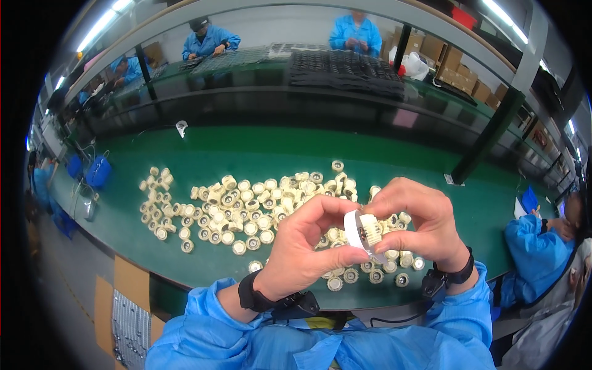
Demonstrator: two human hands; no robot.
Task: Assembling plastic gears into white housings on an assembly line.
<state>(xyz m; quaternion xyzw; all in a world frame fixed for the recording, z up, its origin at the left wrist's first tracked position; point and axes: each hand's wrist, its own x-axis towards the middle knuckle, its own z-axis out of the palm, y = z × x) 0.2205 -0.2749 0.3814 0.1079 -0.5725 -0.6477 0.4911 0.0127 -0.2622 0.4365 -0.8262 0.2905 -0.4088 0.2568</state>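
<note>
- Nearest the camera, the blue jacket [271, 353] fills the bottom of the view, its sleeves reaching up to black wrist straps [249, 292]; loose cloth might brush pieces aside if it drops over the green desk [203, 143].
- The left grip [303, 245] is closed around a white round part [352, 229], thumb at the lower rim, fingers at the upper; an uneven squeeze there could let the part twist or pop free.
- The right grip [423, 219] pinches a cream ribbed piece [372, 229] against that part's face, both raised over the desk. Whether the two are fully seated I cannot tell — fingers cover much of the joint.
- Dark details [362, 235] show between them, too small to make out; pressing at a tilt could plausibly pinch or bend them.
- Should either hold slip, its piece would likely drop among the similar cream pieces [213, 216] spread beneath — hard to pick out again.
- One outlying cream piece [402, 280] sits near the desk's front edge; a passing strap could knock it off.
</note>
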